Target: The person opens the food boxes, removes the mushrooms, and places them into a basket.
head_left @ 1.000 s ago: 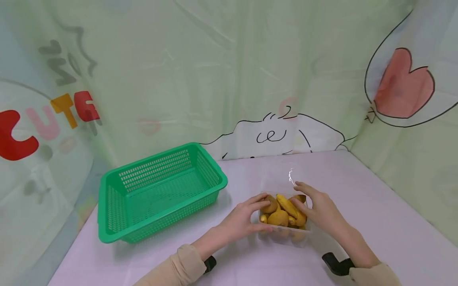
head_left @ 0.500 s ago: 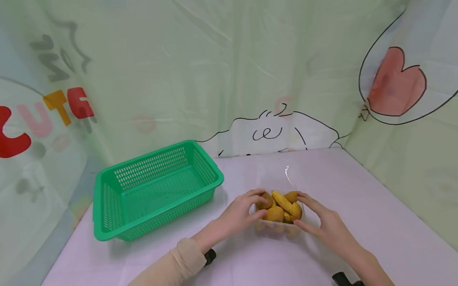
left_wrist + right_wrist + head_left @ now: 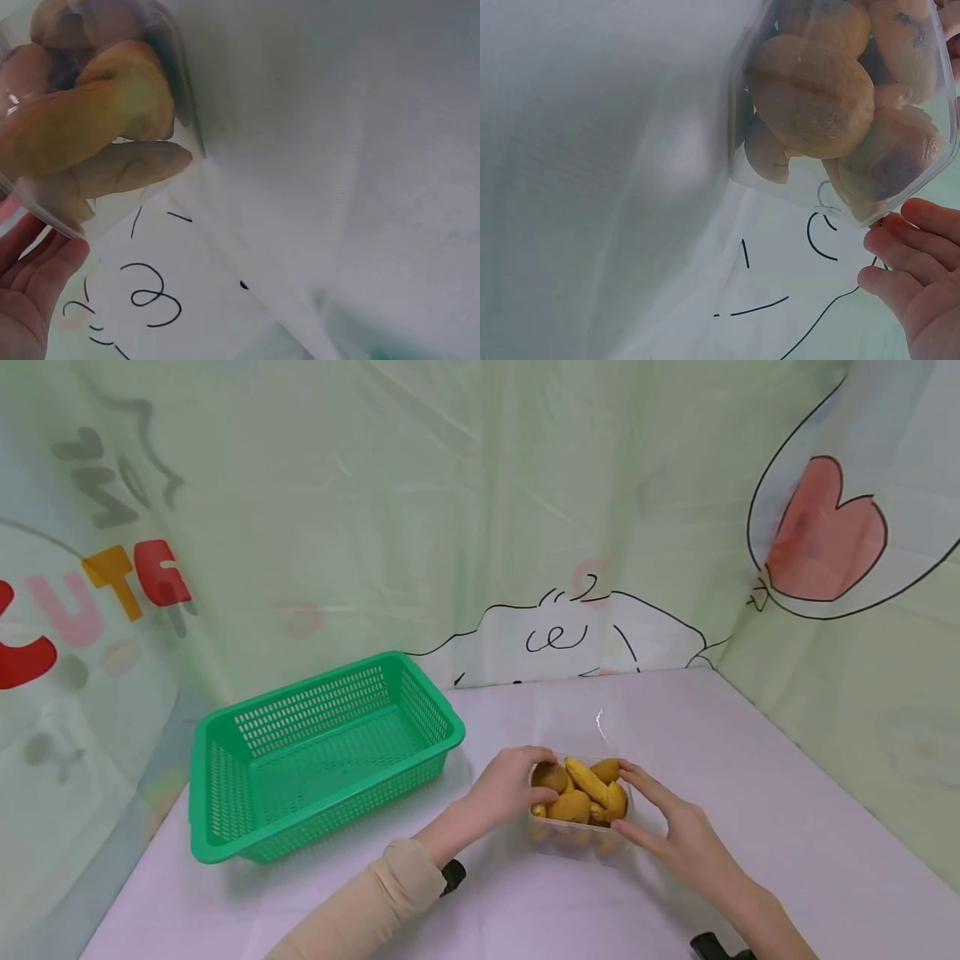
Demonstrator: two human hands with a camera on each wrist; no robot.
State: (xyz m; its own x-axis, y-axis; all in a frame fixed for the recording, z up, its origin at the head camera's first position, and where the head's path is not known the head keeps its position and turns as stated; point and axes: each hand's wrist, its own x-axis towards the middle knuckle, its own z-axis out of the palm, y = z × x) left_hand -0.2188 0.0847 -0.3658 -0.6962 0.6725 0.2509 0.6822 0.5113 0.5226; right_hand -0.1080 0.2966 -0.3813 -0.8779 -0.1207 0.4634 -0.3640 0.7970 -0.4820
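A clear plastic box (image 3: 573,841) full of yellow and brown fruit stands on the table. On top lie a small banana (image 3: 587,782) and a rounded yellow-orange fruit (image 3: 570,807). My left hand (image 3: 504,787) reaches over the box's left side, its fingers and thumb around a round brown fruit (image 3: 550,777). In the left wrist view the left hand's fingers (image 3: 56,262) show at the box's rim. My right hand (image 3: 693,837) rests at the box's right side, fingers extended, tips near the far and near corners. The right wrist view has its fingers (image 3: 922,244) right at the rim.
A green slotted basket (image 3: 326,810) with nothing in it stands to the left of the box. Behind the lilac table (image 3: 525,914) hang pale green sheets (image 3: 450,527) with printed drawings, close along its back and sides.
My right hand has drawn back from over the fruit to the box's right side. The left thumb has risen from the front rim to the round brown fruit. The view has shifted slightly.
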